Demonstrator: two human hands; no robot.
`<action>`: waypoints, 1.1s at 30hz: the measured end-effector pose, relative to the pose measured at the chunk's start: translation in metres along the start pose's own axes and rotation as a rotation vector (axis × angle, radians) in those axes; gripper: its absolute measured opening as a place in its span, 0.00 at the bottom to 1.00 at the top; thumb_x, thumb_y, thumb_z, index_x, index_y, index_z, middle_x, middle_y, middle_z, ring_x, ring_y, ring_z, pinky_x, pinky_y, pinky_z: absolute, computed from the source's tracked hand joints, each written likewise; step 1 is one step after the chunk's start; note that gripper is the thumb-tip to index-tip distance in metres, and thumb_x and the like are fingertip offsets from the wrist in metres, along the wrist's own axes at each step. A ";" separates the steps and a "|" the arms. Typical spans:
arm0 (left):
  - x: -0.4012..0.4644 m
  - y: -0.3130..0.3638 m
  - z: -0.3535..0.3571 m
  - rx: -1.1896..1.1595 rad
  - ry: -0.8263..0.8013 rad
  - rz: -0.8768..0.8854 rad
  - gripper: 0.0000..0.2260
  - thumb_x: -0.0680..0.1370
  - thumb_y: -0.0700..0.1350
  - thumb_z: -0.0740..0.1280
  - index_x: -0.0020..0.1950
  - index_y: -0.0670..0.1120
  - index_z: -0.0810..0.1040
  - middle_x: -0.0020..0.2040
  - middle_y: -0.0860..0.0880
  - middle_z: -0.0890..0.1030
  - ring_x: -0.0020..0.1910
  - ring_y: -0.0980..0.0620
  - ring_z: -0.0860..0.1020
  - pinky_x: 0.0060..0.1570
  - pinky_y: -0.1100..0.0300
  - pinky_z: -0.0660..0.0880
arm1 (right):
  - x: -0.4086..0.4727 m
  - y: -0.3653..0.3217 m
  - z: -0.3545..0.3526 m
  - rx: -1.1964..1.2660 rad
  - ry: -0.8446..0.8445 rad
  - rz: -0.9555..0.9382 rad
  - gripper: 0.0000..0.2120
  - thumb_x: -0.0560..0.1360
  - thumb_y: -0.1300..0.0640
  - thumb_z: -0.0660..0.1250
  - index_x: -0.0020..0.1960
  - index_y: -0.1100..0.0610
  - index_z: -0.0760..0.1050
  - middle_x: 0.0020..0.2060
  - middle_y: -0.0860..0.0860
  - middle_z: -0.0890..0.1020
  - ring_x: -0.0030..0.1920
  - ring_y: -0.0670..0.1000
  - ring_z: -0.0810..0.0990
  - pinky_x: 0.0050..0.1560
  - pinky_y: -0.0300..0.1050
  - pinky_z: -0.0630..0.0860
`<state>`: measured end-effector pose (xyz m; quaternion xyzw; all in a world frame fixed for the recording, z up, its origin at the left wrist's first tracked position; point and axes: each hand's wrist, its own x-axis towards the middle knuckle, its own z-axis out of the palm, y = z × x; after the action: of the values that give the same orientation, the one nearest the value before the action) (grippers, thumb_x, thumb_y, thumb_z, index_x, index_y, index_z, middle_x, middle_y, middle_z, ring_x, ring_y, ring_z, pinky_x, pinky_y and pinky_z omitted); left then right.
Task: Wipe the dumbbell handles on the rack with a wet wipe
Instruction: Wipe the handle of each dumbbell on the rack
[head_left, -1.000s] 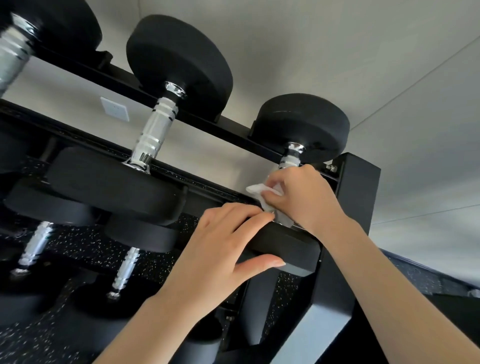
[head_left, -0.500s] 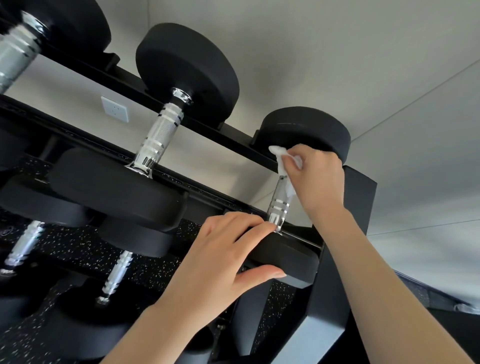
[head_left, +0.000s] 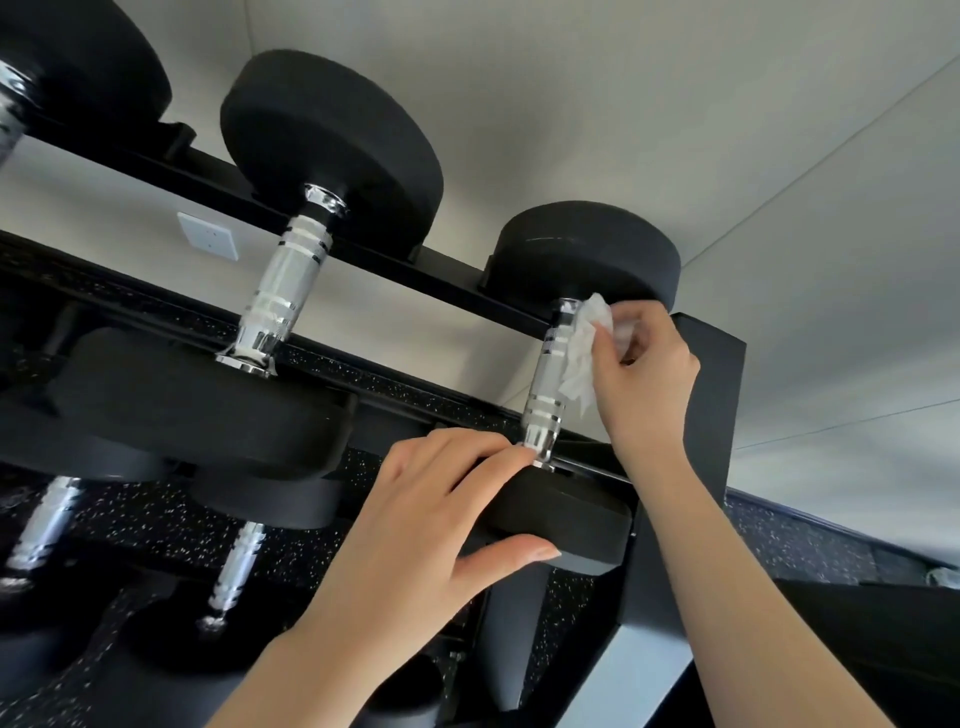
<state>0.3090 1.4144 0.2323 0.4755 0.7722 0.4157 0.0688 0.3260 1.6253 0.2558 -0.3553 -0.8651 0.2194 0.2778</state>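
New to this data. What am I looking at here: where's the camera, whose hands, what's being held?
There is no robot here. A person wears one wide-angle camera on the head, so you see their own two hands from above and behind. In front is a black dumbbell rack with several dumbbells lying across its rails. The right hand pinches a crumpled white wet wipe against the chrome handle of the small dumbbell at the rack's right end. The left hand grips that dumbbell's near black weight head, fingers over the top and thumb underneath. A larger dumbbell sits to the left, untouched.
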 end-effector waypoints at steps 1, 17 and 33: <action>0.000 0.000 0.000 -0.001 -0.004 -0.002 0.23 0.77 0.64 0.57 0.64 0.52 0.72 0.59 0.58 0.74 0.61 0.58 0.70 0.60 0.58 0.64 | 0.000 0.000 0.000 0.018 -0.002 0.000 0.03 0.74 0.60 0.66 0.47 0.56 0.75 0.31 0.45 0.74 0.31 0.47 0.72 0.43 0.40 0.69; 0.000 0.000 0.000 0.016 -0.051 -0.003 0.23 0.77 0.64 0.57 0.66 0.52 0.71 0.62 0.58 0.72 0.63 0.56 0.70 0.62 0.57 0.64 | -0.010 0.009 0.001 0.168 -0.066 0.082 0.13 0.73 0.53 0.70 0.54 0.57 0.80 0.48 0.46 0.79 0.43 0.35 0.75 0.43 0.24 0.71; 0.001 0.006 -0.004 0.019 -0.084 -0.049 0.24 0.77 0.65 0.56 0.66 0.52 0.71 0.62 0.59 0.70 0.63 0.62 0.66 0.65 0.68 0.56 | -0.005 0.031 0.006 0.376 -0.359 0.247 0.08 0.78 0.61 0.60 0.44 0.61 0.75 0.26 0.40 0.68 0.31 0.41 0.66 0.36 0.31 0.66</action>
<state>0.3106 1.4145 0.2396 0.4743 0.7838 0.3863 0.1069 0.3407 1.6404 0.2322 -0.3557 -0.7949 0.4673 0.1526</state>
